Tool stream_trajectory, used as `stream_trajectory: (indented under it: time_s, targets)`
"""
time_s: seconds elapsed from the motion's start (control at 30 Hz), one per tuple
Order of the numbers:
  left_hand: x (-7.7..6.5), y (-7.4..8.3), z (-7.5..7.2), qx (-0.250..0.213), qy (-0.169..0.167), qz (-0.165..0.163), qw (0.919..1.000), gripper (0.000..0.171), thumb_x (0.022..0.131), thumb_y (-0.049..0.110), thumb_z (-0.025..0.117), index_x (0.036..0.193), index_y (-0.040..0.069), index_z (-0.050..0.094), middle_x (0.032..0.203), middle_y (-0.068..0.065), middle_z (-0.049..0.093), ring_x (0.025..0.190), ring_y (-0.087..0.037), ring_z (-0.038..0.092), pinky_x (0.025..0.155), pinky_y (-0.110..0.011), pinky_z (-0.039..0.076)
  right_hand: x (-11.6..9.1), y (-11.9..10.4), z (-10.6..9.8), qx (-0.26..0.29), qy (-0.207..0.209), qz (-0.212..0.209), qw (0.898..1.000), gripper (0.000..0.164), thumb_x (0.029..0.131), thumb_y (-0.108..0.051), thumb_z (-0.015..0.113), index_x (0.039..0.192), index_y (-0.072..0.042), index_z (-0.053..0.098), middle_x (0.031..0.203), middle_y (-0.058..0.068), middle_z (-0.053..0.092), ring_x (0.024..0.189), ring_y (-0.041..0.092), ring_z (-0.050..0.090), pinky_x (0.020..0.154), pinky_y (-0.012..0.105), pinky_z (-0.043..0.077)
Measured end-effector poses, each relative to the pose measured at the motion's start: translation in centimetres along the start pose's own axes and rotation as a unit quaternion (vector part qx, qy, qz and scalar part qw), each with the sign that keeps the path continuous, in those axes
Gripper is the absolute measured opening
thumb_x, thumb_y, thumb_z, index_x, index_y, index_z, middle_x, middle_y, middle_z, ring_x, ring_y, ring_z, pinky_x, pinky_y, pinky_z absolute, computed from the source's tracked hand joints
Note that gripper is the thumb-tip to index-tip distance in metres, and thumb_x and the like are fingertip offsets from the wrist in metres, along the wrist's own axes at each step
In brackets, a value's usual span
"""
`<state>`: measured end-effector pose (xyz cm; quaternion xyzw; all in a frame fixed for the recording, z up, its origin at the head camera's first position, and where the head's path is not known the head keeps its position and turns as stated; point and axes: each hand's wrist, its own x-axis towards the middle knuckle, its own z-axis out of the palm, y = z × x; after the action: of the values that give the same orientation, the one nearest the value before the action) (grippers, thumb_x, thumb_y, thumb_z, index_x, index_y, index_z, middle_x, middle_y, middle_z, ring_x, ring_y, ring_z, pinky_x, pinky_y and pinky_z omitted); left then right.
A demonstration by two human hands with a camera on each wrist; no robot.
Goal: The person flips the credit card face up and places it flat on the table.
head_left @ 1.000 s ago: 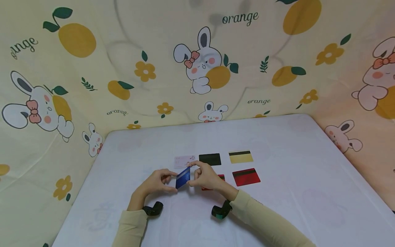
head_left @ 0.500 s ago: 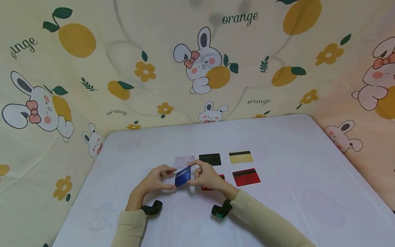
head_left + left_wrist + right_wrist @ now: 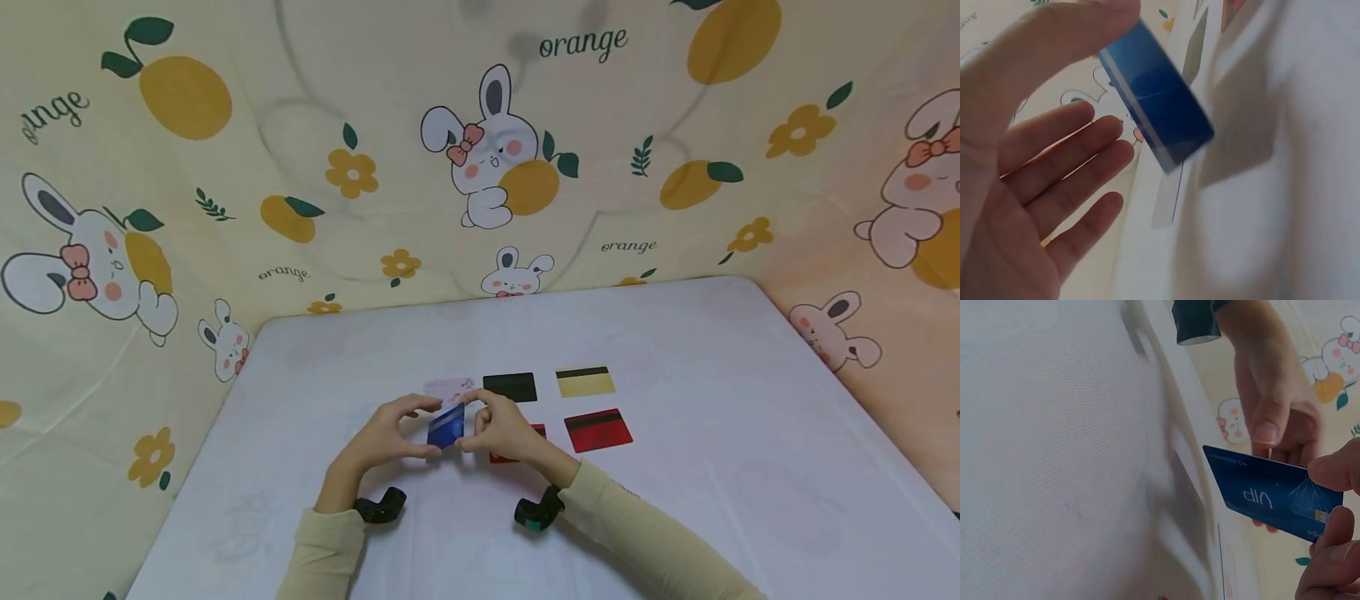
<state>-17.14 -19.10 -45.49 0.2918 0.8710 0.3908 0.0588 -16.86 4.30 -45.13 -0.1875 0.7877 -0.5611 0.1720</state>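
Rabbit-print cloth (image 3: 420, 208) backs the white counter (image 3: 750, 433), and well in from its left edge it's the left hand (image 3: 381, 429), grip apart beside the blue card (image 3: 447, 427), contact impossible to tell! That card, tilted above the counter, is clamped in the grip of the right hand (image 3: 501, 427). Toward the far edge, pale card (image 3: 448, 389), black card (image 3: 510, 387); then a half-hidden red card (image 3: 539, 431); rightmost, gold card (image 3: 585, 382), full red card (image 3: 598, 431)!

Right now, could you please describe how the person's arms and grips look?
The left sleeve and right sleeve are beige and long. The left grip and right grip wear no gloves. The left wrist camera and right wrist camera are black and bent, the right one showing a green patch.
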Motion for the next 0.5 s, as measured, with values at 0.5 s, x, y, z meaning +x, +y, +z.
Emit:
stream_trajectory:
  time_s: [0.5]
  targets:
    - [0.8, 1.2, 0.6, 0.021, 0.002, 0.041, 0.9989, 0.061, 0.071, 0.015, 0.085, 0.126, 0.004, 0.061, 0.127, -0.012, 0.066, 0.118, -0.029, 0.061, 0.097, -0.045, 0.051, 0.0, 0.0, 0.5, 0.004, 0.009, -0.010, 1.000, 0.054, 0.072, -0.006, 0.077, 0.119, 0.003, 0.053, 0.051, -0.008, 0.048, 0.044, 0.003, 0.039, 0.045, 0.019, 0.031]
